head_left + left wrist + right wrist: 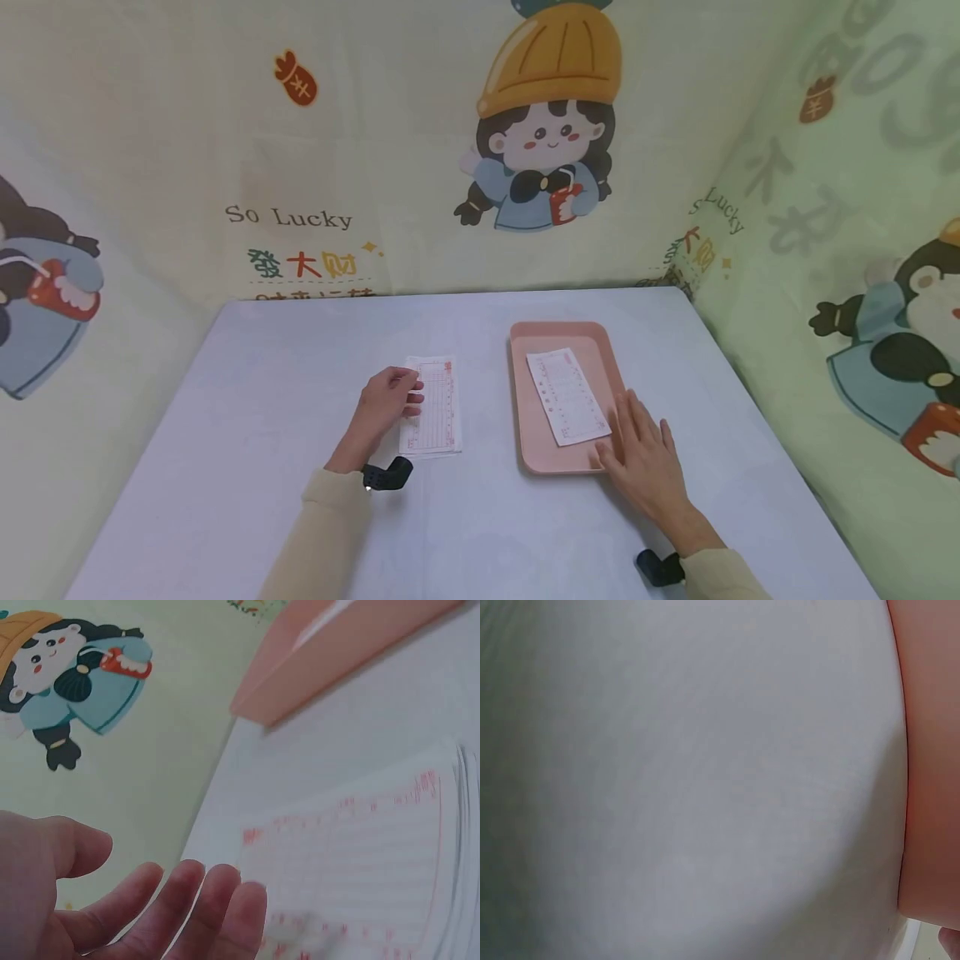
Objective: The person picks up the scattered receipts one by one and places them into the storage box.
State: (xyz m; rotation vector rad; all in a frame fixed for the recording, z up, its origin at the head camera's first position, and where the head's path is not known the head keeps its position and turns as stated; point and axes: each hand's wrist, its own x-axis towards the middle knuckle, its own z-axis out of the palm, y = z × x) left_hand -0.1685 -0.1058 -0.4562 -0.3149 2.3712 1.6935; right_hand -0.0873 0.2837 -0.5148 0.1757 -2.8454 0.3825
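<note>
A stack of white paper slips (431, 417) printed with red lines lies on the table. Over its left edge is my left hand (384, 408), fingers loosely bent; the left wrist view shows the thumb apart from the fingers (184, 900) and nothing between them. To the right stands a pink tray (528, 454) with a similar printed slip (568, 396) lying slanted inside. My right hand (645, 454) is at the tray's lower right side, its fingers straight and overlapping the rim. In the right wrist view the tray wall (937, 765) fills the right edge.
A white-covered table (480, 533) carries the tray and the stack. Behind it and along the right side hangs a pale cloth (420, 150) with cartoon figures and lettering. Each wrist wears a black band (388, 474) with a camera.
</note>
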